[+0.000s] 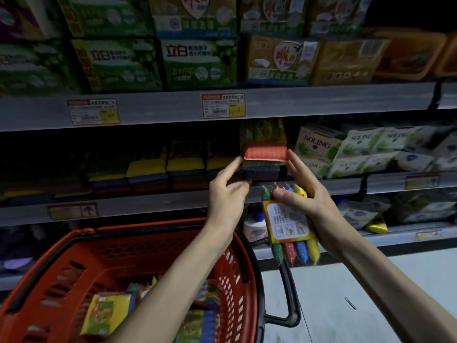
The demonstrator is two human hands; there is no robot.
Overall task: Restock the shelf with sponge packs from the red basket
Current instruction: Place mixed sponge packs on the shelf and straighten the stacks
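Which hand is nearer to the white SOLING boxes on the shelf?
Right. The right hand, holding a four-colour sponge pack, is just left of the SOLING boxes, fingertips at the red-topped pack; the left hand is farther left, beyond that pack.

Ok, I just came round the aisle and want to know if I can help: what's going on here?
A person is restocking sponges. A red-fronted sponge pack sits atop a stack on the grey metal shelf; the left hand touches its left end with one finger, the right hand its right end with straight fingers. The right hand also holds a yellow-labelled pack of four coloured sponges. More packs lie in the red plastic basket.
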